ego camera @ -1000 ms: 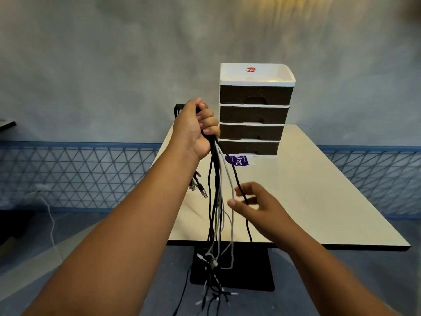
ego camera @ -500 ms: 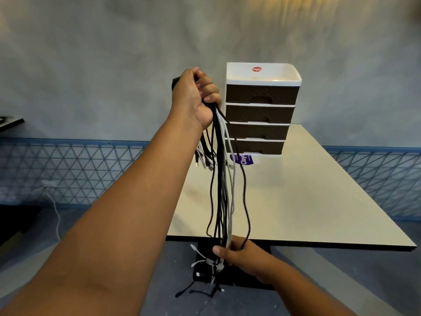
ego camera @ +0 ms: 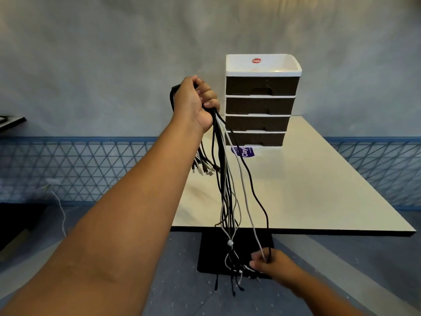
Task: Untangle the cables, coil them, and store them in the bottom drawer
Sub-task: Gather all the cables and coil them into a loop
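My left hand [ego camera: 195,103] is raised in front of the table and clenched around the top of a bundle of black, white and grey cables [ego camera: 225,188] that hangs straight down. Short ends with plugs [ego camera: 205,167] dangle just under that fist. Low at the right, my right hand [ego camera: 271,263] pinches a white and a black strand near their lower ends, pulled slightly right of the bundle. A white drawer unit [ego camera: 260,101] with several dark drawers stands at the table's far end; its bottom drawer [ego camera: 256,138] is shut.
The cream table [ego camera: 307,190] stretches away to the right, its black base [ego camera: 205,254] behind the cable ends. A purple label [ego camera: 245,152] lies in front of the drawers. A blue mesh fence [ego camera: 79,169] runs along the wall; a white cord [ego camera: 60,208] trails at the left.
My left hand has lowered a little with the bundle. My right hand slid down the cables from mid-height and now holds two strands out to the right near their ends.
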`<state>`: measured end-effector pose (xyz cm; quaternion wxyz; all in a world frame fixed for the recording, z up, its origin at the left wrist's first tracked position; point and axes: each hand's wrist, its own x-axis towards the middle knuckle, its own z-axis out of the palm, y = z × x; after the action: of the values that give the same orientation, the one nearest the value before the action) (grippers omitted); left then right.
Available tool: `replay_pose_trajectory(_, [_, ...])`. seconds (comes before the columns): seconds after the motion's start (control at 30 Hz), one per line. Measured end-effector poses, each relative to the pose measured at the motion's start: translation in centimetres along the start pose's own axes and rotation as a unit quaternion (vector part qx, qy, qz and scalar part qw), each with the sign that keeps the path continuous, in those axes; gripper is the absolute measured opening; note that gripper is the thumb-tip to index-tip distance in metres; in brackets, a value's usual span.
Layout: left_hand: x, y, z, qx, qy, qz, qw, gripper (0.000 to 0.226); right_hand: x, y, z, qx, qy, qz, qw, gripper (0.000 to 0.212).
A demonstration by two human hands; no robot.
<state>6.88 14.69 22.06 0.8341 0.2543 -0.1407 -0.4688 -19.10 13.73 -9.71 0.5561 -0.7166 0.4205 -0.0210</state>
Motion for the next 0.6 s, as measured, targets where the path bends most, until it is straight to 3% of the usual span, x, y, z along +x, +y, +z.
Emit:
replay_pose_trajectory(0.1, [0.0, -0.2, 0.2, -0.011, 0.002, 0.0, 1.0, 0.039, -1.5, -2.5, -1.0, 0.175, 0.048, -0.07, 0.981, 0.071])
replay_pose_trajectory(0.17, [0.0, -0.4, 0.8, -0.014, -0.002, -0.004, 1.0, 0.039, -1.5, -4.9, -2.2, 0.315, 0.079, -0.12, 0.938, 0.072])
replay_pose_trajectory(0.27, [-0.1, -1.1, 1.7, -0.01, -0.013, -0.014, 1.0, 0.037, -1.2, -9.2, -3.8, 0.469, 0.05, -0.164, 0.867, 0.061])
replay_pose_trajectory(0.33, [-0.2, -1.5, 2.2, -0.007, -0.019, -0.019, 1.0, 0.036, -0.9, -11.5, -3.6, 0.449, 0.025, -0.154, 0.88, 0.042])
replay_pose_trajectory(0.47, [-0.2, -1.5, 2.8, -0.01, -0.03, -0.023, 0.999, 0.035, -0.3, -12.7, -1.7, 0.235, -0.033, -0.119, 0.964, 0.022])
replay_pose_trajectory(0.53, [-0.1, -1.2, 3.0, -0.015, -0.037, -0.023, 0.999, 0.036, -0.3, -12.0, -1.0, 0.156, -0.038, -0.121, 0.98, 0.008])
replay_pose_trajectory(0.6, [-0.1, -0.8, 3.2, -0.021, -0.044, -0.021, 0.999, 0.038, 0.1, -10.6, -0.3, 0.084, -0.032, -0.103, 0.991, 0.011])
